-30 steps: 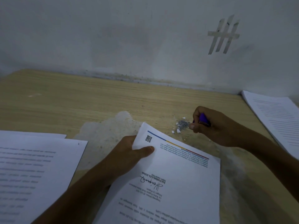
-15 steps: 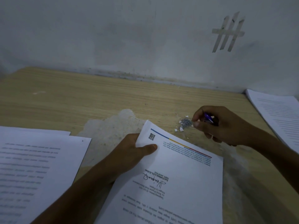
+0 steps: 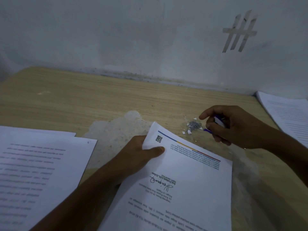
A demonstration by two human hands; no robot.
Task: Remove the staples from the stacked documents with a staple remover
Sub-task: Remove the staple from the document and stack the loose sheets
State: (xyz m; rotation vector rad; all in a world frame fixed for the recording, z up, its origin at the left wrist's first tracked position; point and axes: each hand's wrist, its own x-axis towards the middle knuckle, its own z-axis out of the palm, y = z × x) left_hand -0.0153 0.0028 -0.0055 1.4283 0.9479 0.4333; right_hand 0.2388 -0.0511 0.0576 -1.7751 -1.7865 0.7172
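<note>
The stapled paper point(image 3: 191, 172) lies in the lower middle of the frame, with its print upside down. Its top left corner is lifted up. The left hand point(image 3: 140, 155) holds that corner, thumb on top and fingers under it.

The purple staple remover point(image 3: 217, 120) is at the middle right, held in the right hand point(image 3: 241, 129). The fingers are curled round it. It sits just beside a little heap of staples point(image 3: 193, 126) and paper bits on the table point(image 3: 83, 97).

I think a pulled staple is being dropped on the heap. I see no staple on the lifted corner, but it is too small to be sure. Next, the person should check that corner. If it is clean, this paper can go away and a new one can come.

One paper stack point(image 3: 41, 172) lies at the lower left. Another stack point(image 3: 286, 117) lies at the right edge.
</note>
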